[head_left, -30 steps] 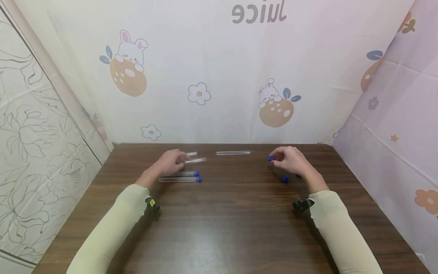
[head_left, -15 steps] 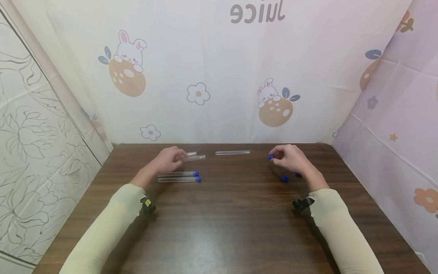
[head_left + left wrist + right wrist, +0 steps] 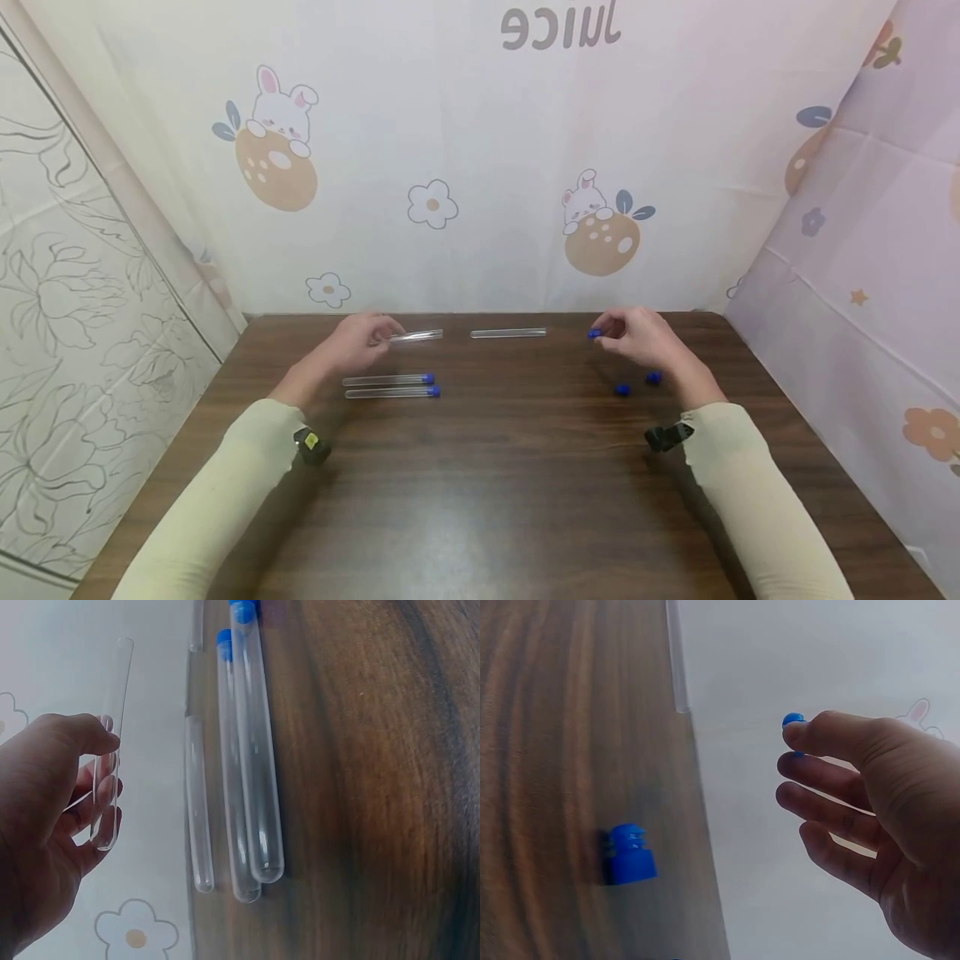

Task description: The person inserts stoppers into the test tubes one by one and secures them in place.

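Observation:
My left hand (image 3: 363, 343) pinches a clear, uncapped test tube (image 3: 124, 671) between thumb and fingers, raised near the back edge. In the head view this tube overlaps another uncapped one (image 3: 198, 817) lying on the table. Two test tubes with blue caps, a nearer one (image 3: 390, 392) and a farther one (image 3: 386, 381), lie side by side in front of the left hand. With thumb and index finger my right hand (image 3: 637, 335) holds a small blue cap (image 3: 793, 719), its other fingers loosely bent. Midway between the hands lies one more uncapped test tube (image 3: 508, 333).
Two loose blue caps, one (image 3: 623, 389) to the left and one (image 3: 654, 377) to the right, lie on the brown wooden table (image 3: 480, 467) below the right hand. A printed curtain (image 3: 487, 250) hangs right behind the table's back edge.
The left hand has moved back and left with its test tube, uncovering the capped tubes. The right hand has shifted slightly back with its cap, and both loose caps now show.

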### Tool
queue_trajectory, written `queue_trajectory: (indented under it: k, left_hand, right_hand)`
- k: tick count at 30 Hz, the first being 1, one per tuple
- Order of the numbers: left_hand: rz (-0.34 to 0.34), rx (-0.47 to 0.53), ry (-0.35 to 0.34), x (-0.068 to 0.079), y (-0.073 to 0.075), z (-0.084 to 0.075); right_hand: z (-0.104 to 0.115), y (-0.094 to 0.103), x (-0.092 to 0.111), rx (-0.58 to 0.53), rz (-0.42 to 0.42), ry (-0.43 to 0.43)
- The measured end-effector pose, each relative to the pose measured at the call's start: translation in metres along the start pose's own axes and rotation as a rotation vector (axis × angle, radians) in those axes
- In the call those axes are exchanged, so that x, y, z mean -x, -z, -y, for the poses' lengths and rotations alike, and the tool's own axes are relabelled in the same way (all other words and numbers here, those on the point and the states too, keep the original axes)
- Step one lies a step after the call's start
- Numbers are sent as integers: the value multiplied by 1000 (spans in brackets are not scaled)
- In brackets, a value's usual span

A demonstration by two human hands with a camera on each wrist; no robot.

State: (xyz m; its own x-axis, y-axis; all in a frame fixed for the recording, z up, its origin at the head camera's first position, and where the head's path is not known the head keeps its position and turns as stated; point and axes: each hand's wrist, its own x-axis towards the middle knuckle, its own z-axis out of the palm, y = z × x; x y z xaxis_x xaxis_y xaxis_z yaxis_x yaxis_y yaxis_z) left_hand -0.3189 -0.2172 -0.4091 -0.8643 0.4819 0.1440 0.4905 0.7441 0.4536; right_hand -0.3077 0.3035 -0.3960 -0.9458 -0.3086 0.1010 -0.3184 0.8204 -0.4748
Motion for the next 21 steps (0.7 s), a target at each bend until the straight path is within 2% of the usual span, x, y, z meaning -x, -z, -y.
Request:
queue_trajectory:
  k: [7, 12, 15, 21]
  left_hand:
    - [-10, -5, -20, 1, 10, 1]
    - [-14, 3, 11, 1, 16, 1]
    - [-12, 13, 20, 0, 17, 0]
    - [-34, 8, -21, -1, 14, 1]
  right_hand:
    - [3, 8, -1, 7, -9, 16]
    - [3, 8, -1, -5, -24, 12]
    - [3, 7, -1, -26, -36, 22]
    - [1, 0, 3, -66, -53, 40]
